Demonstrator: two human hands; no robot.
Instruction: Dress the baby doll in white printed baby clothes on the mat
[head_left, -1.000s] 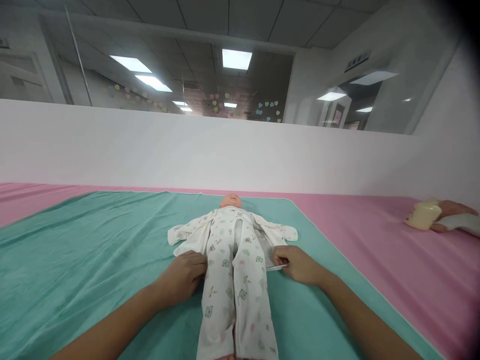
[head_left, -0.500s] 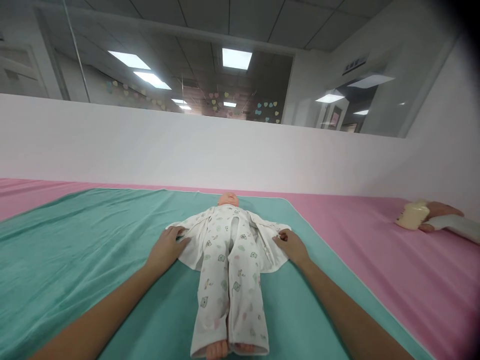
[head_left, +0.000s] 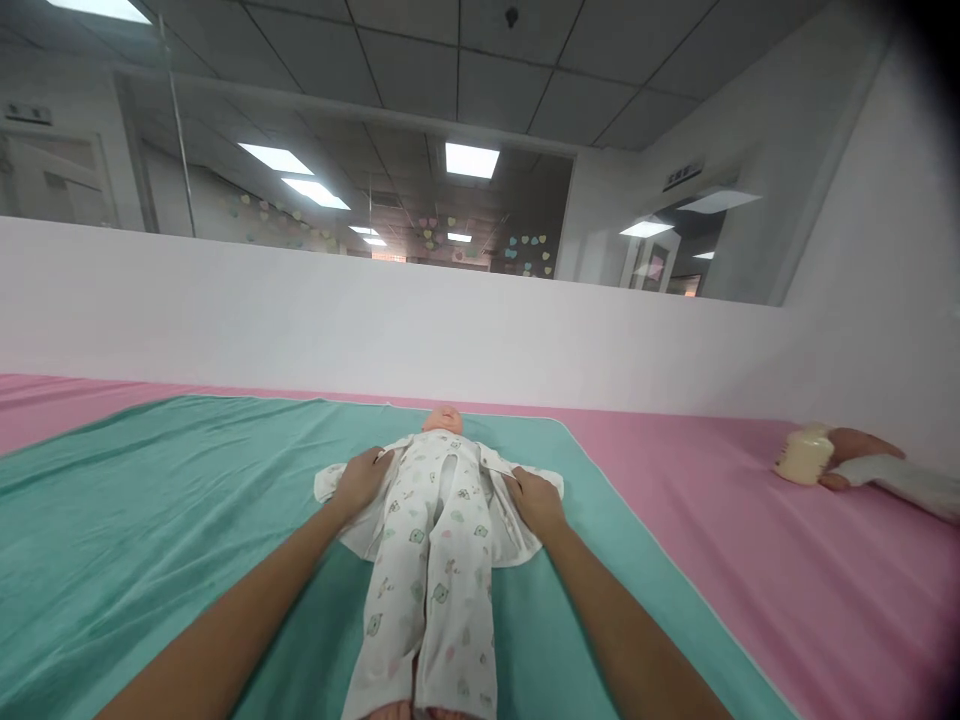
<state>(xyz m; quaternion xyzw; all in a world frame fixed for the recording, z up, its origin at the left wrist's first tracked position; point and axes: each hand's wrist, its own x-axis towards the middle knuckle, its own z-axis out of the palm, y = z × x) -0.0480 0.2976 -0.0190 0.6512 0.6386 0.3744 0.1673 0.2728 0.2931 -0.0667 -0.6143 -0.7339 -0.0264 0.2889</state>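
Observation:
A baby doll (head_left: 445, 418) lies on its back on a teal cloth (head_left: 150, 500), head away from me. It wears a white printed sleepsuit (head_left: 431, 560) with the jacket flaps spread out to both sides. My left hand (head_left: 361, 478) rests on the left flap near the doll's shoulder, fingers bent over the fabric. On the right flap beside the chest lies my right hand (head_left: 534, 497), fingers curled on the cloth. Whether either hand grips the fabric or only presses it does not show.
The teal cloth lies over a pink sheet (head_left: 712, 530). At the far right another person's hand (head_left: 851, 455) holds a cream bottle (head_left: 802, 456) on the pink sheet. A white partition wall (head_left: 375, 310) runs behind the doll, with glass above it.
Both my hands moved up from beside the doll's hips to its shoulders and chest. The jacket flaps now lie spread wider. My view tilted up slightly.

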